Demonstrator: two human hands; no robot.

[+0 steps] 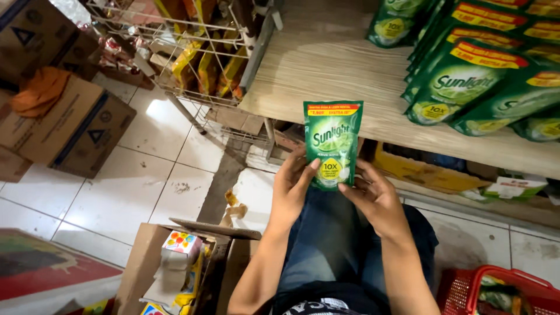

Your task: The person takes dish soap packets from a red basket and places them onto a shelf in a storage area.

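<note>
Pouch (pixel 332 143), green with a yellow band on top, stands upright between both hands just in front of the shelf (pixel 326 70) edge, over the person's jeans-clad knees. Left hand (pixel 290 186) clamps its lower left edge, thumb pressed on the front. Right hand (pixel 376 195) grips the lower right corner, fingers curled behind and thumb on the face. More green pouches (pixel 478 70) lie stacked on the right of the wooden shelf, well apart from the held one. A wire rack (pixel 192 52) with yellow packets hangs at the shelf's left end. Cardboard boxes (pixel 64 122) sit on the tiled floor to the left, an open carton (pixel 175 262) stands near the left elbow, and a red basket (pixel 496 289) is at the lower right.
</note>
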